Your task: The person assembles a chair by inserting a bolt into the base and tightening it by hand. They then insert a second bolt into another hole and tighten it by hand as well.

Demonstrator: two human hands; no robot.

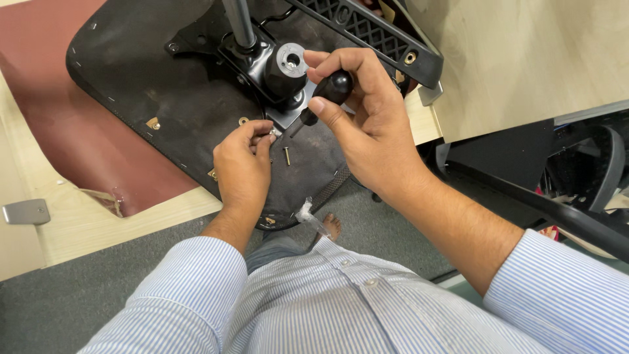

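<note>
Right hand [367,115] grips a stubby screwdriver [325,97] by its smooth, rigid knob — light, likely slippery. Left hand [244,164] seemingly pinches a tiny screw [272,133] at the tip.

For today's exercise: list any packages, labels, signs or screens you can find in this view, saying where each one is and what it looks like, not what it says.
No labels, signs or screens show.
Small clear plastic bag: crumpled, at the near edge of the upturned black chair seat, just below the left hand; what it holds cannot be told.
</note>
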